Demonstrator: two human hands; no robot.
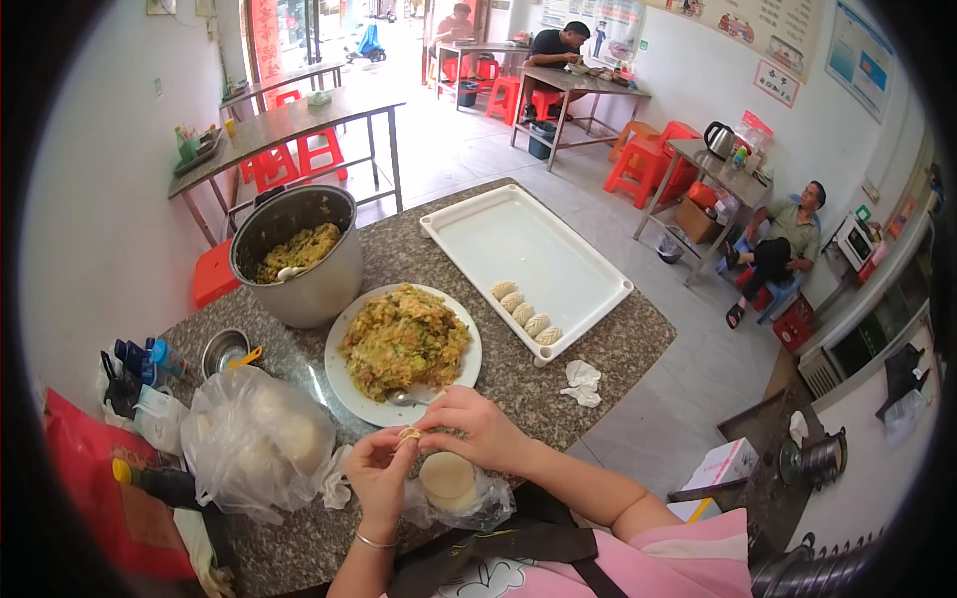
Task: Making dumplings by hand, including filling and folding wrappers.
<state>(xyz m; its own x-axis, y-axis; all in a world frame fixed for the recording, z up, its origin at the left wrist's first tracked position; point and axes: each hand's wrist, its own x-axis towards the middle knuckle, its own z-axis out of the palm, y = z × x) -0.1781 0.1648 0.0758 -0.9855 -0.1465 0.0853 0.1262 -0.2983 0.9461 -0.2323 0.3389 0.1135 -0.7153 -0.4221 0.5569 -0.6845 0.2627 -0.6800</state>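
Observation:
My left hand (380, 469) grips a small folded dumpling (408, 433) between thumb and fingers. At its other side, the fingertips of my right hand (467, 426) pinch the dough edge. Just beyond my hands is a white plate (345, 396) heaped with chopped vegetable filling (404, 340), with a metal spoon (410, 398) resting at the near rim. Below my hands a stack of round dough wrappers (447, 480) lies on a clear plastic bag. Several pleated dumplings (524, 313) sit in a row at the near end of a white plastic tray (523, 247).
A deep metal pot (306, 295) with more filling stands behind the plate. On the left are a metal bowl (224, 351), a tied-looking plastic bag (258, 441) and a dark bottle (161, 486). Crumpled tissue (582, 383) lies right. Several people sit farther off.

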